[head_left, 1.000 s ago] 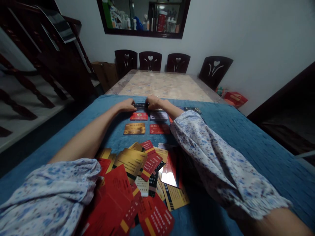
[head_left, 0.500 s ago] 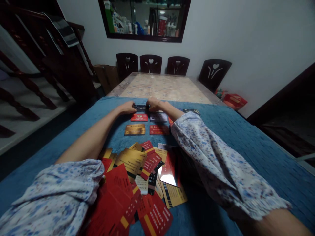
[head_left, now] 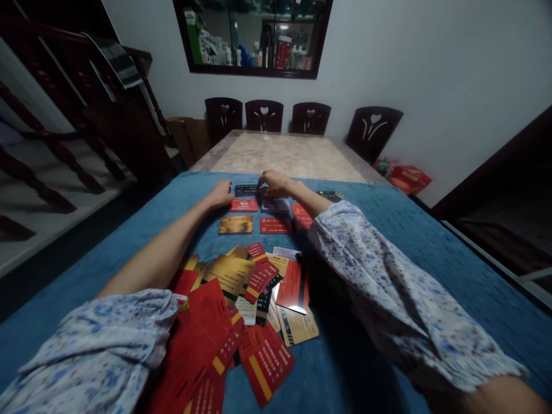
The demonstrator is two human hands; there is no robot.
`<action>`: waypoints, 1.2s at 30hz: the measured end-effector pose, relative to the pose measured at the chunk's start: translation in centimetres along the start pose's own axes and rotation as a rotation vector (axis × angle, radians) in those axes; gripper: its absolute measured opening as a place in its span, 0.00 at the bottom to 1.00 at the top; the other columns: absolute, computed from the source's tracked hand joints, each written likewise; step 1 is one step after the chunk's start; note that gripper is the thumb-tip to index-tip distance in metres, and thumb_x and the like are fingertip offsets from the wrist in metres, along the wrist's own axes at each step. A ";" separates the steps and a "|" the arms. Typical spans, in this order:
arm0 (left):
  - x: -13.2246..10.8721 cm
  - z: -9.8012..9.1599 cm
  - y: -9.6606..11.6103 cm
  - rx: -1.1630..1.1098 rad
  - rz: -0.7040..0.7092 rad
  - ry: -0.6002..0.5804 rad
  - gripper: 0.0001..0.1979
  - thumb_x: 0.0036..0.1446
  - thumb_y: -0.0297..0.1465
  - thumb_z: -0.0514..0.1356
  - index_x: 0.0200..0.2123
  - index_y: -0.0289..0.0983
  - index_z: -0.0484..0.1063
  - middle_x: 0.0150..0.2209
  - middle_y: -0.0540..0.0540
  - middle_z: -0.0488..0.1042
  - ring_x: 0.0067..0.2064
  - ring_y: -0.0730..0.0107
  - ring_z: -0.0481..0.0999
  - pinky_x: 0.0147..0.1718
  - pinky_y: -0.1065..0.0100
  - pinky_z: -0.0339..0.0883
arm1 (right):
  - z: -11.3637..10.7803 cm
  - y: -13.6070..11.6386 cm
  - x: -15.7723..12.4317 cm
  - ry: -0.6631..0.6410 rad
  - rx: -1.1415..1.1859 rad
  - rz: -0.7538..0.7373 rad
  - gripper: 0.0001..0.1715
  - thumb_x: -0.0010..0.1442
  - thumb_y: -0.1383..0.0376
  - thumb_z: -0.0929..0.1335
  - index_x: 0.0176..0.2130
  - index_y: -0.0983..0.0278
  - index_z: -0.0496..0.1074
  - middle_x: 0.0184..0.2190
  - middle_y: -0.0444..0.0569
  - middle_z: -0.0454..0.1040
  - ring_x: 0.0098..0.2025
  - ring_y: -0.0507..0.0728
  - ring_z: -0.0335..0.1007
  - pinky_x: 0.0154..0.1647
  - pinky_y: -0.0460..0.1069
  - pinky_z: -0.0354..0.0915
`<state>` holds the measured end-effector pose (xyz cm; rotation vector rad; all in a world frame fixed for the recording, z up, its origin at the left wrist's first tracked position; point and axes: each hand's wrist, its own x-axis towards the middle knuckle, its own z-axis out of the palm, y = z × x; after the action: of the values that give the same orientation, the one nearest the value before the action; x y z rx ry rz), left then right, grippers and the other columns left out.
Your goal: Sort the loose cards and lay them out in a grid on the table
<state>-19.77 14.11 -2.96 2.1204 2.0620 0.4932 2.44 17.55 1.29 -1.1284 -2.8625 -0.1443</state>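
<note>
My left hand (head_left: 221, 194) lies low on the blue cloth (head_left: 401, 230), fingers stretched toward the left end of a black card (head_left: 246, 188) and just short of it. My right hand (head_left: 273, 183) is curled over that card's right end, fingertips pinched on it. Below the black card, cards lie in rows: a red card (head_left: 244, 205), a pale card (head_left: 276, 205), a gold card (head_left: 236, 224) and another red card (head_left: 276, 225). More red cards (head_left: 302, 214) sit beside my right forearm. A loose pile of red, gold and black cards (head_left: 241, 299) lies between my elbows.
Another black card (head_left: 330, 196) lies on the cloth to the right. Beyond the cloth is the bare marble table top (head_left: 284, 154) with several dark chairs (head_left: 264, 116) at the far end. A wooden stair rail (head_left: 64, 155) runs along the left, and a red bag (head_left: 409, 177) sits on the floor.
My left hand has drawn back a little from the black card's left end. My right hand stays on its right end. The view has tilted down slightly.
</note>
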 end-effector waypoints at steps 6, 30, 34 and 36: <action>-1.5 0.0 0.6 0.067 -0.047 0.059 0.27 0.47 0.23 0.59 0.54 0.31 0.71 0.50 0.33 0.79 0.52 0.52 0.78 0.53 0.60 0.71 | -1.0 -1.1 -2.6 0.093 -0.019 -0.019 0.16 0.64 0.70 0.65 0.46 0.70 0.80 0.47 0.59 0.77 0.47 0.59 0.72 0.44 0.48 0.60; -11.2 -0.5 5.0 -0.055 0.063 0.136 0.22 0.50 0.26 0.60 0.50 0.33 0.75 0.47 0.38 0.77 0.51 0.53 0.76 0.57 0.59 0.68 | -1.5 -3.5 -13.6 0.207 0.011 -0.089 0.14 0.65 0.69 0.63 0.40 0.65 0.79 0.41 0.56 0.76 0.42 0.59 0.65 0.39 0.51 0.52; -12.5 -0.1 6.4 -0.059 0.109 0.134 0.21 0.52 0.26 0.59 0.51 0.33 0.75 0.49 0.39 0.76 0.53 0.54 0.76 0.57 0.59 0.68 | -1.2 -3.4 -15.8 0.206 0.015 -0.085 0.14 0.65 0.68 0.63 0.39 0.65 0.78 0.39 0.54 0.75 0.41 0.58 0.64 0.38 0.51 0.51; -13.1 0.3 7.2 -0.071 0.152 0.148 0.20 0.54 0.25 0.56 0.50 0.34 0.75 0.49 0.38 0.76 0.53 0.55 0.75 0.58 0.58 0.68 | -0.9 -3.3 -16.9 0.201 0.023 -0.096 0.13 0.65 0.68 0.63 0.38 0.64 0.77 0.38 0.53 0.74 0.40 0.58 0.63 0.38 0.51 0.51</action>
<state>-12.94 0.76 -2.60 2.2717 1.9316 0.7537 12.61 3.60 0.45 -0.9154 -2.7321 -0.2157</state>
